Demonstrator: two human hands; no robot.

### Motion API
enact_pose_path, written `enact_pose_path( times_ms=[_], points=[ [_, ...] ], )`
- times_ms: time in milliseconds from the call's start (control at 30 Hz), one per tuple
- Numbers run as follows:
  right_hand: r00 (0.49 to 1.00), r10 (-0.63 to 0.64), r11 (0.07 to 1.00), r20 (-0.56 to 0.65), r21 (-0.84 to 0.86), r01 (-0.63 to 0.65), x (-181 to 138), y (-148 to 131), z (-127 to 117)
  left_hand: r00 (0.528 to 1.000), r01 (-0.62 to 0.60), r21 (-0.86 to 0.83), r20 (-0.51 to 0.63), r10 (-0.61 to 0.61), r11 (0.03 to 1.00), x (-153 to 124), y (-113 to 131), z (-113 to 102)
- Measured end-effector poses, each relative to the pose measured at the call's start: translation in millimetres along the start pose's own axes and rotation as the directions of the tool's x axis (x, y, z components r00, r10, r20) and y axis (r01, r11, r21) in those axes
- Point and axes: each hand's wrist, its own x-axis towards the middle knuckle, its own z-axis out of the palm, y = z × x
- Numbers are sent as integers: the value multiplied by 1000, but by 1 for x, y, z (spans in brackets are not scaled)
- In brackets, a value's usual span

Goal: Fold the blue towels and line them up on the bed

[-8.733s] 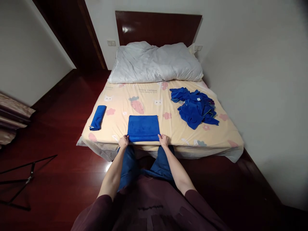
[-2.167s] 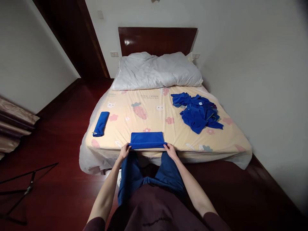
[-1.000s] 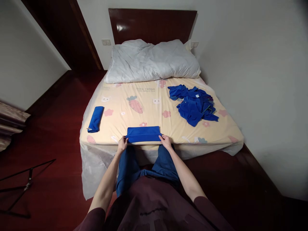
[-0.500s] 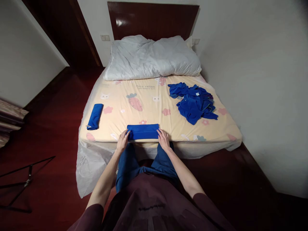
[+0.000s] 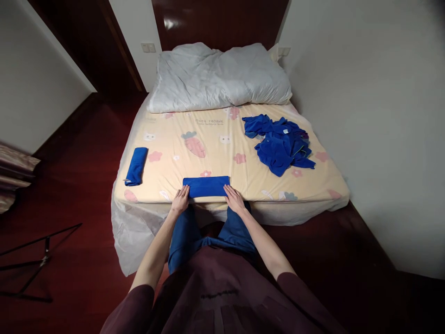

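Observation:
A blue cloth (image 5: pixel 206 187), folded into a flat, narrow strip, lies crosswise at the near edge of the bed. My left hand (image 5: pixel 181 199) rests on its left end with the fingers stretched out. On the right end lies my right hand (image 5: pixel 234 198), its fingers also flat on the fabric. Another folded blue cloth (image 5: pixel 136 166) is at the left side of the bed, a small pale tag at its near end. To the right spreads a crumpled heap of blue cloths (image 5: pixel 278 144) with a white label showing.
The bed's patterned yellow sheet (image 5: pixel 167 134) has a clear plastic cover (image 5: pixel 132 232) hanging over its near side. A grey-white quilt (image 5: pixel 222 79) is bunched before the dark headboard (image 5: pixel 222 21). A black metal stand (image 5: pixel 43 260) is on the red floor at lower left.
Both hands have moved inward and now lie flatter on the cloth's ends. The strip looks narrower, its near edge turned up. The camera view has tilted slightly down.

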Motion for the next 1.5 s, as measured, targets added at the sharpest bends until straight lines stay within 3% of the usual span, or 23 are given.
enact_pose_path(
  times_ms=[300, 567, 833, 1000, 1267, 1500],
  points=[
    [996, 95, 996, 0, -5, -95, 28, -2, 5, 999, 35, 4, 22, -35, 999, 17, 5, -12],
    [998, -43, 987, 40, 156, 36, -5, 10, -4, 997, -66, -99, 24, 69, 993, -14, -5, -8],
    [997, 71, 938, 30, 338, -77, 0, 13, -2, 998, -6, -169, 63, 17, 986, -3, -7, -7],
    [969, 246, 796, 9, 568, -208, 2, 25, 5, 999, 36, -304, 4, -37, 952, -4, -16, -6],
    [930, 332, 458, 160, 834, -307, 2, 32, 10, 989, 96, -547, -41, -142, 831, -8, -22, -14],
    [893, 419, 372, 164, 866, -334, 5, 25, 11, 963, 195, -558, -47, -265, 807, -8, -25, -11]
  ],
)
